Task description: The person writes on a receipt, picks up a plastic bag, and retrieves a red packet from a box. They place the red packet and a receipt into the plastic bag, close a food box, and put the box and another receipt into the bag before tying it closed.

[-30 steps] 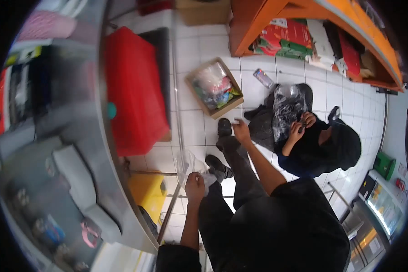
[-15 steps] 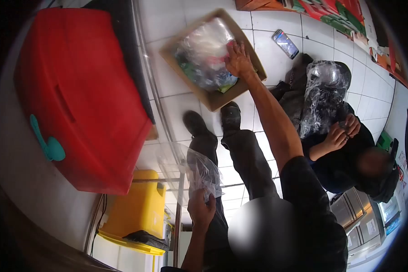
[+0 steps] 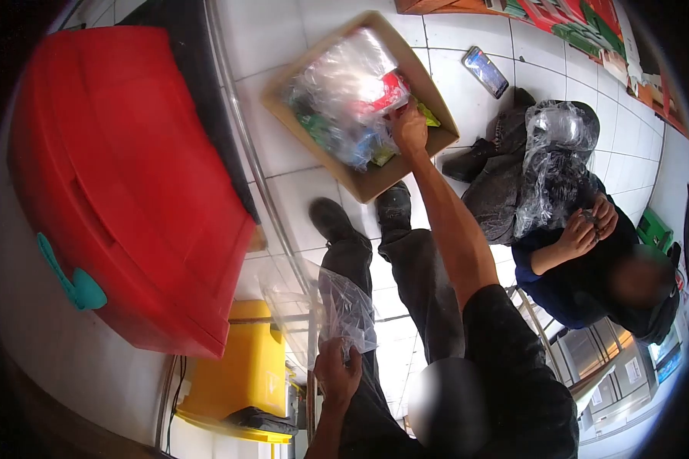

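Observation:
Over my left leg, my left hand (image 3: 338, 373) is closed round the gathered end of a clear plastic bag (image 3: 346, 306), which hangs loosely open above the fingers. My right hand (image 3: 410, 131) reaches down into a cardboard box (image 3: 352, 180) on the floor. Its fingers are curled in by the edge of a red-labelled pack of clear plastic (image 3: 383, 92), and their tips are hidden. Crumpled clear, blue and green plastic packaging (image 3: 344, 138) fills the rest of the box.
A red plastic lid (image 3: 130, 191) with a teal scoop (image 3: 80, 287) is on the left, above a yellow bin (image 3: 245, 367). A phone (image 3: 485, 72) lies on the tiles. Another person (image 3: 566, 222) sits at the right with plastic over the lap, both hands together.
My right hand has gone from lying flat on the packs to curling its fingers down beside the red label. The left hand still holds the bag. The whole view has shifted slightly.

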{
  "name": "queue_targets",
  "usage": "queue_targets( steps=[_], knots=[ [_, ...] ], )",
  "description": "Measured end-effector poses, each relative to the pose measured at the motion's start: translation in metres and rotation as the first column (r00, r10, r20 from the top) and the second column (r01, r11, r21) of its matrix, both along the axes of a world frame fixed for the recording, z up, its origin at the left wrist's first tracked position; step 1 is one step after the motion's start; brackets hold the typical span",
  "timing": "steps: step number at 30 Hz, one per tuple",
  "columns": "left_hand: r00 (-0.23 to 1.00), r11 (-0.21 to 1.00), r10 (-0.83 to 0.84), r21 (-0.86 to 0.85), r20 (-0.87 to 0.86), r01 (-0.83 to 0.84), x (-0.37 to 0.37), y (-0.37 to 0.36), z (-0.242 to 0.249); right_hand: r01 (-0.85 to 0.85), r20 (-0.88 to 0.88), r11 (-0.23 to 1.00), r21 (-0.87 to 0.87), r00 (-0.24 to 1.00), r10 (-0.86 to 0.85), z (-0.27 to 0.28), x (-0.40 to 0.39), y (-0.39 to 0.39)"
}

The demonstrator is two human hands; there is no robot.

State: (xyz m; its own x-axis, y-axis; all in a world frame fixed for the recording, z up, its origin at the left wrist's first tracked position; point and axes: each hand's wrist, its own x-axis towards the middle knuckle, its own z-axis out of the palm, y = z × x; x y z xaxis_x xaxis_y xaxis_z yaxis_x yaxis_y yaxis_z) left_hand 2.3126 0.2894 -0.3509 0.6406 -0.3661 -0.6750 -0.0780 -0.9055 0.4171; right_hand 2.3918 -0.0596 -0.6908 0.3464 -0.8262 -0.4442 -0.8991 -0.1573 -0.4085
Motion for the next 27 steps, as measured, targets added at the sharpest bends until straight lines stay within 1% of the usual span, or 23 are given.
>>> queue_targets(
  steps=[2,5,8,11,13,14,16,17,19,20,21,22,23,24,25,26,27],
  knots=[
    [1.0,1.0,-0.003,0.024,-0.009,0.003,0.002,0.001,0.001,-0.045,-0.153,0.999,0.017,0.987,0.047,-0.008,0.006,-0.008],
    [1.0,1.0,-0.004,0.023,-0.015,0.004,0.007,0.004,0.0,-0.004,-0.256,0.999,0.051,0.966,0.017,-0.015,0.013,-0.015],
    [1.0,1.0,-0.027,-0.008,0.0,0.027,0.011,0.003,-0.001,-0.036,-0.193,0.995,-0.089,0.981,0.018,-0.011,0.014,-0.008],
    [0.999,0.999,-0.033,-0.025,0.009,0.033,0.016,0.002,0.0,0.007,0.013,0.993,-0.121,1.0,-0.005,0.0,0.017,-0.003],
    [1.0,0.998,-0.002,-0.07,0.0,0.002,0.019,0.0,0.0,0.078,0.047,0.997,-0.01,0.996,-0.078,-0.001,0.019,-0.003],
    [0.999,0.996,0.041,-0.078,-0.007,-0.042,0.019,0.001,0.0,0.113,0.06,0.993,0.044,0.991,-0.116,-0.001,0.02,-0.004],
    [0.991,0.987,0.131,-0.095,-0.019,-0.132,0.019,-0.001,-0.003,0.08,-0.039,0.997,-0.007,0.996,-0.08,-0.018,0.016,-0.008],
    [0.989,0.985,0.148,-0.085,-0.009,-0.149,0.022,-0.004,-0.008,0.061,-0.089,0.998,-0.027,0.994,-0.063,-0.028,0.013,-0.008],
    [0.982,0.98,0.187,-0.062,0.002,-0.187,0.041,-0.025,-0.029,0.179,0.112,0.957,0.226,0.972,-0.208,-0.025,0.008,-0.004],
    [0.988,0.981,0.098,-0.178,0.123,-0.075,0.061,-0.052,-0.046,0.211,0.197,0.913,0.349,0.936,-0.291,-0.022,0.005,-0.005],
    [0.993,0.983,0.102,-0.156,0.056,-0.092,0.086,-0.087,-0.052,0.176,0.234,0.918,0.355,0.934,-0.27,-0.018,0.001,-0.005],
    [0.992,0.98,-0.04,-0.189,0.121,0.063,0.105,-0.109,-0.076,0.142,0.272,0.921,0.362,0.929,-0.25,-0.013,-0.001,-0.001],
    [0.994,0.966,-0.042,-0.25,0.101,0.066,0.124,-0.138,-0.092,0.108,0.312,0.923,0.368,0.921,-0.232,-0.008,-0.003,0.003],
    [0.985,0.933,-0.105,-0.328,0.136,0.145,0.14,-0.158,-0.115,0.151,0.361,0.903,0.402,0.88,-0.308,-0.005,-0.004,0.007],
    [0.967,0.94,-0.226,-0.233,0.118,0.248,0.156,-0.177,-0.139,0.193,0.403,0.876,0.442,0.83,-0.386,-0.002,-0.005,0.013],
    [0.948,0.916,-0.283,-0.253,0.144,0.311,0.169,-0.193,-0.161,0.23,0.437,0.844,0.484,0.772,-0.461,0.004,-0.008,0.021],
    [0.926,0.888,-0.335,-0.27,0.173,0.372,0.182,-0.208,-0.181,0.244,0.438,0.746,0.62,0.681,-0.587,0.027,-0.005,0.021]
  ],
)
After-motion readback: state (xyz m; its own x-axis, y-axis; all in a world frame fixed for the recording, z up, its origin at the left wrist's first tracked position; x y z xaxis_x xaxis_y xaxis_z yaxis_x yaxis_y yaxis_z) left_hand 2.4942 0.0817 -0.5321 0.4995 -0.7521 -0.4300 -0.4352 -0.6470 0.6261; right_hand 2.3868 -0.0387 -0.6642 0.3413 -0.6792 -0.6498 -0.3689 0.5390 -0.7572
